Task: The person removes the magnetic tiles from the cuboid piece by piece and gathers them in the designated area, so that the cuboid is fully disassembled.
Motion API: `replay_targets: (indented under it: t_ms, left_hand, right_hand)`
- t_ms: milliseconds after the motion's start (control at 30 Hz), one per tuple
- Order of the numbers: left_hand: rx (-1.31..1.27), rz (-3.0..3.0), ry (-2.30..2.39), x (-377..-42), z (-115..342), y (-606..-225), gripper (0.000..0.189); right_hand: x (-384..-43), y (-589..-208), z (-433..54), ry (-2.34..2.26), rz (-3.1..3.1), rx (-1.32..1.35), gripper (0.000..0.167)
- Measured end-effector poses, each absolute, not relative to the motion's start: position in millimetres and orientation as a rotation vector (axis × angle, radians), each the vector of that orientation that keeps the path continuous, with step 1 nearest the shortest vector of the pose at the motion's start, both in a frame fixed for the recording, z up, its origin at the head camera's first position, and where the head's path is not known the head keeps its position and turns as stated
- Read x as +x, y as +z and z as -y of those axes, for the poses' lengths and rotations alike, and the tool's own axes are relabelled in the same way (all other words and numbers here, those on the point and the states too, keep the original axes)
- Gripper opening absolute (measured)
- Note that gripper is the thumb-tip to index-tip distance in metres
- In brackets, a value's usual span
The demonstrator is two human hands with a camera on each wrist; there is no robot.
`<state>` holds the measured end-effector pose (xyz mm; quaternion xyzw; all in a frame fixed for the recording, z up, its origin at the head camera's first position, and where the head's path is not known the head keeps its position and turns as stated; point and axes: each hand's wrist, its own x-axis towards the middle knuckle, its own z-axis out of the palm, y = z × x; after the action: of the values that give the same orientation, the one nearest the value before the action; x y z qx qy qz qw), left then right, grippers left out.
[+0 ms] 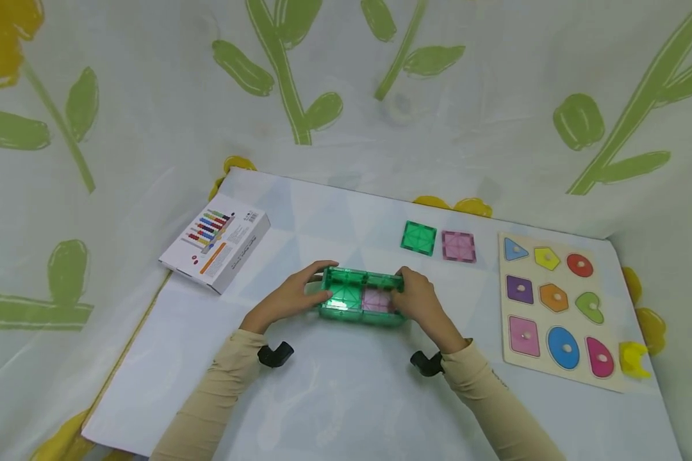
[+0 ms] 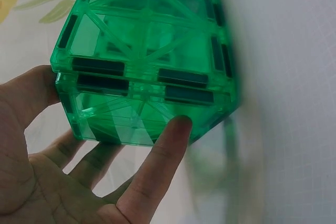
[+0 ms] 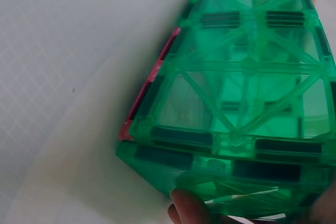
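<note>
Both hands hold a long box built from see-through green magnetic tiles (image 1: 344, 315), just above or on the table in the middle. A pink tile (image 1: 376, 299) shows in its floor, on the right half. My left hand (image 1: 293, 293) grips the left end; in the left wrist view one fingertip (image 2: 181, 124) presses the end tile. On the opposite end, my right hand (image 1: 420, 296) holds the box, with a fingertip (image 3: 185, 203) against the end tile in the right wrist view. Dark magnet strips line the tile edges.
Behind the box lie a loose green tile (image 1: 418, 238) and a loose pink tile (image 1: 458, 246). A white toy box (image 1: 214, 246) stands at the left. A wooden shape puzzle board (image 1: 544, 307) lies at the right, beside a yellow piece (image 1: 633, 360). The white table (image 1: 323, 410) has a flowered cloth behind it.
</note>
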<state>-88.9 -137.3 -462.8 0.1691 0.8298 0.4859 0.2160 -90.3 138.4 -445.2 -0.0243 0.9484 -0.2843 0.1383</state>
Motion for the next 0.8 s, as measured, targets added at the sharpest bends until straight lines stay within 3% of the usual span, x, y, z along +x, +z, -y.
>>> replay_targets:
  t_ms: [800]
  left_hand:
    - [0.486, -2.296, 1.334, -91, 141, -465, 0.063]
  right_hand:
    - [-96, -445, -158, -0.870, -2.595, -0.046, 0.040]
